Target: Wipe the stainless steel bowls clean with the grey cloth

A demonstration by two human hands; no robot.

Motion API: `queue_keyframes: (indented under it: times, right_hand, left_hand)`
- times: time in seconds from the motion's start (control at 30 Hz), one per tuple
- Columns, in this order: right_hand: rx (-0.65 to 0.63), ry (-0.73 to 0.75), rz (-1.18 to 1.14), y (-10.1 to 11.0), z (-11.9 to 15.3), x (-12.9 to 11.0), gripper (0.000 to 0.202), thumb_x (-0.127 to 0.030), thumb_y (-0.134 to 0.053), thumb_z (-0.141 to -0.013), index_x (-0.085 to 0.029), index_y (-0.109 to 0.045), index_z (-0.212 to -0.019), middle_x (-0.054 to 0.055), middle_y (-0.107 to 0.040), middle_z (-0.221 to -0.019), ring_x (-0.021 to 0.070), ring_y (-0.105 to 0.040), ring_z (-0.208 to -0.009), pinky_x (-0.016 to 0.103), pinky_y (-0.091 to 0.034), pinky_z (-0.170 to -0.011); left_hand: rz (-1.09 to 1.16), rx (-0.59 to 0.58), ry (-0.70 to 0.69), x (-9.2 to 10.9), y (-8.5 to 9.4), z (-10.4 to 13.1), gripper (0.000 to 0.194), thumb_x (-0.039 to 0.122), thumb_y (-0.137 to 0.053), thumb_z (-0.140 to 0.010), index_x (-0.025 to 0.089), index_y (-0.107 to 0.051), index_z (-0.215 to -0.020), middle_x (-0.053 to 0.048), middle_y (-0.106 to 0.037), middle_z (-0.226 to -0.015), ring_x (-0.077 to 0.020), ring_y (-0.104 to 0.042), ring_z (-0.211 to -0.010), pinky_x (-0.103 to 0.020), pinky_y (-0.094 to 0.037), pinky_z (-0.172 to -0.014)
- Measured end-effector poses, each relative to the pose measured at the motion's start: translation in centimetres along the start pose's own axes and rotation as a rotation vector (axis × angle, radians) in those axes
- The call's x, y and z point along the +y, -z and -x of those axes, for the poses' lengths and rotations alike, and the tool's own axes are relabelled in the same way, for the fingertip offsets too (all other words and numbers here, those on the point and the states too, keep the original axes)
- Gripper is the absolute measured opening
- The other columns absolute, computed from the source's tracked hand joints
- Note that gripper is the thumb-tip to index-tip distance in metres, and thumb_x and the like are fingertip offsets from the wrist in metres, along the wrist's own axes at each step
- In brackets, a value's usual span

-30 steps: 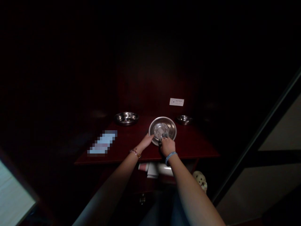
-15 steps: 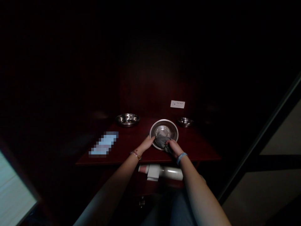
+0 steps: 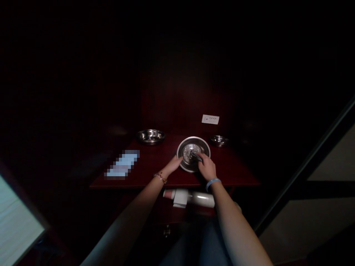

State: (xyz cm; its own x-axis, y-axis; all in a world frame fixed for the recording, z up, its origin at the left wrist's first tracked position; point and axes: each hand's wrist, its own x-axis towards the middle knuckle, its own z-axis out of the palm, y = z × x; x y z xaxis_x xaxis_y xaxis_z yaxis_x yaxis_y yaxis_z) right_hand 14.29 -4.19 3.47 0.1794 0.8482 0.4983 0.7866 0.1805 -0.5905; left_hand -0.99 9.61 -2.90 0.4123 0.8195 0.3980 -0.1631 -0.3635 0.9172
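Note:
A steel bowl with a pale rim (image 3: pixel 181 145) is tilted toward me above the dark red table (image 3: pixel 155 166). My left hand (image 3: pixel 174 163) grips its lower left rim, the thumb over the edge. My right hand (image 3: pixel 206 166) reaches over the right side of the bowl, its fingers closed on a grey cloth (image 3: pixel 196 156) that touches the inside near the bottom. Much of the cloth is hidden under that hand.
A wide steel bowl (image 3: pixel 151 137) stands at the back left, a smaller one (image 3: pixel 219 140) at the back right. A blurred flat item (image 3: pixel 123 164) lies at left. Below the tabletop are stacked cups (image 3: pixel 201 199) and a white box (image 3: pixel 180 198). A wall socket (image 3: pixel 210 119) is behind.
My right hand has moved up and inward over the bowl, taking the cloth from the lower rim toward the centre. The cloth looks more bunched. My left hand keeps its hold.

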Motion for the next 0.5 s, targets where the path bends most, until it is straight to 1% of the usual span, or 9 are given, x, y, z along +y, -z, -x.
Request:
queue_keyframes:
  times: [0.03,0.07,0.13,0.2,0.27,0.37,0.43,0.5]
  right_hand:
    - [-0.020,0.086,0.150,0.2,0.1,-0.2,0.050,-0.011,-0.045,-0.078,-0.021,-0.060,-0.125,0.005,-0.058,-0.134,0.0183,-0.048,-0.127,0.031,-0.032,-0.110]
    - [-0.042,0.135,0.274,0.4,0.2,-0.3,0.051,-0.010,-0.047,-0.078,-0.021,-0.060,-0.126,0.006,-0.058,-0.135,0.0191,-0.045,-0.129,0.033,-0.028,-0.112]
    - [-0.061,0.169,0.456,0.5,0.3,-0.7,0.049,-0.011,-0.049,-0.079,-0.018,-0.059,-0.127,0.009,-0.059,-0.134,0.0211,-0.041,-0.133,0.037,-0.019,-0.116]
    - [-0.076,0.155,0.565,0.4,0.4,-1.1,0.044,-0.011,-0.049,-0.081,-0.015,-0.061,-0.124,0.013,-0.062,-0.129,0.0228,-0.040,-0.134,0.040,-0.016,-0.116]
    - [-0.096,0.116,0.618,0.0,0.4,-1.4,0.038,-0.010,-0.047,-0.083,-0.013,-0.066,-0.116,0.014,-0.065,-0.124,0.0231,-0.041,-0.133,0.038,-0.021,-0.114]
    - [-0.130,0.010,0.636,-0.6,0.7,-1.9,0.034,-0.009,-0.046,-0.083,-0.013,-0.070,-0.106,0.015,-0.069,-0.114,0.0235,-0.052,-0.123,0.033,-0.037,-0.102]
    - [-0.157,-0.059,0.625,-1.1,0.8,-2.3,0.033,-0.011,-0.048,-0.081,-0.015,-0.072,-0.104,0.014,-0.071,-0.109,0.0237,-0.061,-0.110,0.031,-0.045,-0.091]
    - [-0.195,-0.094,0.600,-1.4,1.0,-2.6,0.034,-0.014,-0.051,-0.080,-0.018,-0.072,-0.106,0.013,-0.071,-0.107,0.0232,-0.065,-0.102,0.030,-0.047,-0.085]
  left_hand:
    - [-0.010,0.004,0.004,0.1,0.0,0.0,0.040,0.026,-0.054,-0.082,0.010,-0.060,-0.118,-0.013,-0.065,-0.126,-0.0254,-0.059,-0.116,-0.043,-0.040,-0.108]
    - [-0.019,0.016,0.009,0.2,-0.1,0.0,0.039,0.025,-0.054,-0.082,0.010,-0.060,-0.118,-0.013,-0.064,-0.126,-0.0253,-0.059,-0.117,-0.043,-0.040,-0.108]
    - [-0.029,0.035,0.024,0.4,-0.1,0.1,0.039,0.023,-0.053,-0.082,0.010,-0.060,-0.118,-0.013,-0.065,-0.126,-0.0254,-0.059,-0.117,-0.043,-0.040,-0.108]
    - [-0.032,0.041,0.042,0.6,-0.2,0.3,0.039,0.024,-0.054,-0.083,0.010,-0.059,-0.118,-0.013,-0.066,-0.123,-0.0259,-0.060,-0.115,-0.044,-0.041,-0.107]
    - [-0.035,0.039,0.052,0.9,-0.2,0.4,0.039,0.026,-0.055,-0.083,0.010,-0.059,-0.117,-0.013,-0.067,-0.121,-0.0265,-0.060,-0.114,-0.044,-0.042,-0.107]
    - [-0.027,0.039,0.049,1.3,-0.3,0.6,0.038,0.026,-0.054,-0.083,0.010,-0.060,-0.116,-0.013,-0.067,-0.120,-0.0269,-0.060,-0.114,-0.043,-0.042,-0.106]
    - [-0.014,0.051,0.039,1.4,-0.4,0.6,0.038,0.026,-0.054,-0.082,0.010,-0.060,-0.116,-0.013,-0.067,-0.120,-0.0270,-0.059,-0.115,-0.043,-0.041,-0.107]
    - [-0.014,0.063,0.022,1.2,-0.4,0.5,0.038,0.027,-0.054,-0.082,0.010,-0.059,-0.116,-0.013,-0.066,-0.122,-0.0269,-0.058,-0.116,-0.043,-0.040,-0.108]
